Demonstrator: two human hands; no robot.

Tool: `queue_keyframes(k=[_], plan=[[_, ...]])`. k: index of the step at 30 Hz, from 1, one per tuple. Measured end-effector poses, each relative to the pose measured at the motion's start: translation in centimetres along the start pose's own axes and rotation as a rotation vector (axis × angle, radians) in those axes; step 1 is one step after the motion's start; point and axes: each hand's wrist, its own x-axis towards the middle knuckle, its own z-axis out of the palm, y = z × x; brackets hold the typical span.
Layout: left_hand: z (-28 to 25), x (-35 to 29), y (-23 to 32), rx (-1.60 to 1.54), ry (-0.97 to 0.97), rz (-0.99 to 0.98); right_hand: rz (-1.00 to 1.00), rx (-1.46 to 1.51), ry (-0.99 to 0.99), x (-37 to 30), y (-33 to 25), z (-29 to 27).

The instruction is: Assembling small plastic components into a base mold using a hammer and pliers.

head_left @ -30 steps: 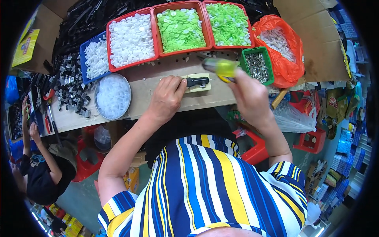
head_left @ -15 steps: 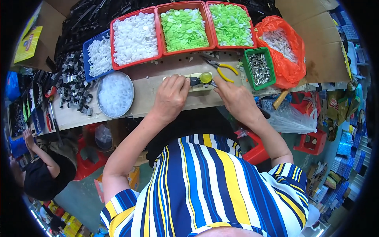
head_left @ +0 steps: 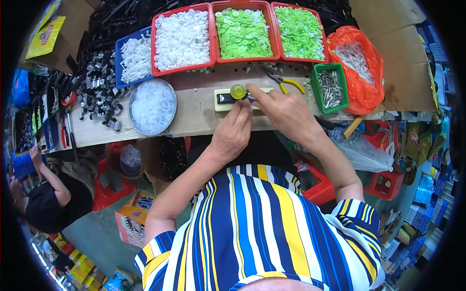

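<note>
A cream block lies near the front edge of the table, with a black part set along its top. Over the block is a round, see-through yellow-green piece. My left hand reaches up from the near side, its fingertips pinched together just below the round piece. From the right comes my right hand, thumb and fingers closed beside the round piece. A bit of shiny metal shows between the two hands' fingertips. Exactly what either hand pinches is hidden by the fingers.
Behind stand red trays of white caps and green discs, and a blue tray. Yellow-handled pliers and a green box of metal pins lie right; a round dish and black parts left.
My left hand has drawn back from the block's left end, uncovering the black part. My right fingers have closed in beside the round piece. The whole view has shifted slightly.
</note>
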Motion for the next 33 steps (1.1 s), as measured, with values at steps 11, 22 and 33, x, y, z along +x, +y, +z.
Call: queue_keyframes(k=[11,22,33], plan=[[-0.9,0.3,-0.5,-0.02,0.052,0.057,-0.074,0.171,0.361,1.1,-0.3,-1.3],[-1.5,-0.4,-1.5,-0.034,0.118,-0.087,-0.019,0.124,0.4,-2.5,-0.2,-0.9],[-0.8,1.4,-1.1,-0.062,0.072,-0.04,0.076,0.096,0.234,-4.3,0.4,0.7]])
